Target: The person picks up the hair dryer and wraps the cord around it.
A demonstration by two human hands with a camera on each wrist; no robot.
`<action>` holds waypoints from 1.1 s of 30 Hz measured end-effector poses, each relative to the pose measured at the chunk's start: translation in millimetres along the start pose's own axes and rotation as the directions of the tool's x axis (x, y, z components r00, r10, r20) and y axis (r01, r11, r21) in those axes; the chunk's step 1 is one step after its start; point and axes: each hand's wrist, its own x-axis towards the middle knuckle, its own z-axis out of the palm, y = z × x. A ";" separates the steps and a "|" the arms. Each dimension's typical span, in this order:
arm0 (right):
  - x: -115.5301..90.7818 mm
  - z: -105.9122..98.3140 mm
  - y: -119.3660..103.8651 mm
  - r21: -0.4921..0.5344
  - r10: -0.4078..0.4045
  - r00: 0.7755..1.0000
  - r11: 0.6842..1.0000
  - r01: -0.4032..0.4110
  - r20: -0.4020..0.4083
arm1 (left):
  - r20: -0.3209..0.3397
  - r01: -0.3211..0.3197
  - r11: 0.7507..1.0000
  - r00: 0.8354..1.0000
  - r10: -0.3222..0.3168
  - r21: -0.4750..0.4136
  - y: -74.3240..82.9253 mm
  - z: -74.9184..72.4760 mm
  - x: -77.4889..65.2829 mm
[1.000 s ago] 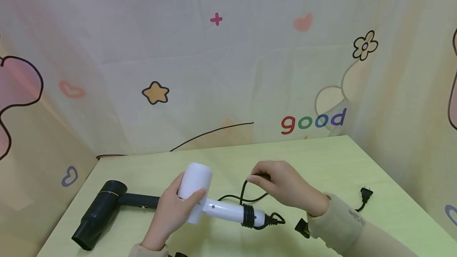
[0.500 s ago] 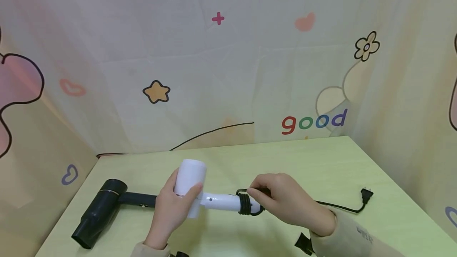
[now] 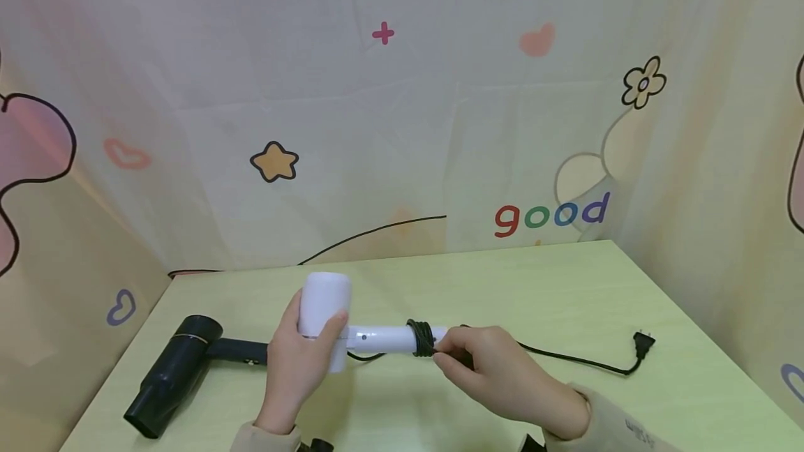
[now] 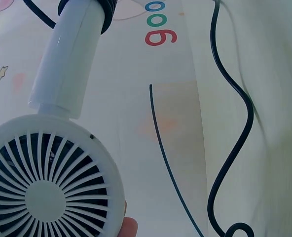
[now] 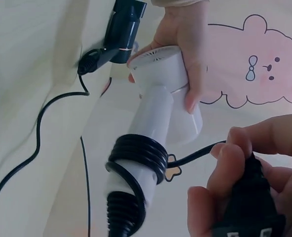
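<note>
My left hand (image 3: 296, 361) grips a white hair dryer (image 3: 324, 302) by its round head, thumb across the side, and holds it above the table with the handle pointing right. A black power cord (image 3: 420, 338) is wound in several turns round the handle's far part. By the handle's end, my right hand (image 3: 502, 372) pinches the cord between thumb and fingers. In the right wrist view the black plug (image 5: 249, 207) lies within that hand, and a taut stretch of cord runs from the fingers to the coil. The slotted air intake (image 4: 47, 197) faces the left wrist camera.
A black hair dryer (image 3: 172, 372) lies at the table's left, its handle pointing right and partly behind my left hand. A loose black cord with a two-pin plug (image 3: 643, 345) rests on the right of the pale green table (image 3: 553, 284). Printed curtains (image 3: 402, 124) stand behind.
My right hand has swung down from behind the handle to its near side, carrying the cord round. My left hand has shifted slightly left, and the white dryer's handle is now more level.
</note>
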 end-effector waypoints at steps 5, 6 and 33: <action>-2.5 7.4 4.0 0.042 0.008 1.000 0.999 -0.007 -0.015 | -0.014 0.004 1.000 1.000 -0.005 -0.020 0.8 -0.2 1.8; -2.9 9.0 5.0 0.052 0.010 1.000 0.999 -0.009 -0.014 | -0.017 0.010 1.000 1.000 -0.010 -0.022 0.9 -0.1 2.2; -20.3 50.7 41.8 0.600 0.050 0.977 0.782 -0.167 0.207 | -0.031 0.121 0.983 0.991 -0.126 -0.139 4.8 -5.0 5.2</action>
